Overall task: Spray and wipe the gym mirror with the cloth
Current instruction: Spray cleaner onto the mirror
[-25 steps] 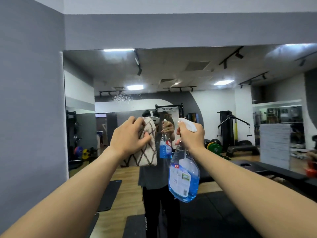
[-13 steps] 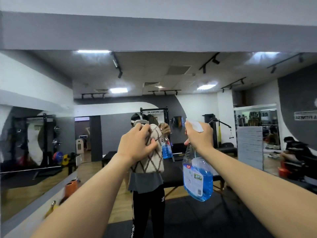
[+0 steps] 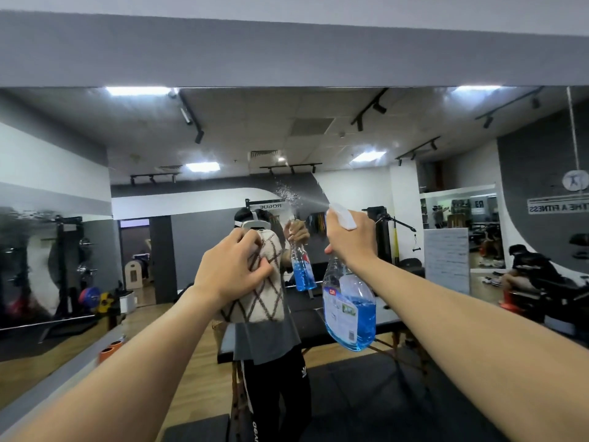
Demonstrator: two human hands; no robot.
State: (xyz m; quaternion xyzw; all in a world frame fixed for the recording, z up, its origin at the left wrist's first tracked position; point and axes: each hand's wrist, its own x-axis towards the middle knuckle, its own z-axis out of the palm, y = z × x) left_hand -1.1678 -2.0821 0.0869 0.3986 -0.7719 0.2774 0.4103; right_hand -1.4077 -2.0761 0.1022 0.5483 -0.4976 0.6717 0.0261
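Now spraying: fresh mist (image 3: 288,194) bursting at 11 o'clock from the spray bottle (image 3: 349,309) squeezed in right hand (image 3: 349,242), absent half a second ago. Left hand (image 3: 231,272) bunching the patterned cloth (image 3: 263,282), unwiped. Wetting of gym mirror (image 3: 398,161) underway; wiping likely next.

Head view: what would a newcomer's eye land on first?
Probably the spray bottle of blue liquid, gripped at the trigger by the right hand right of centre, firing a mist up and left at the mirror. Next, the left hand at centre clutching a cream cloth with brown diamond lines. Behind both, the mirror shows the person's reflection and the gym.
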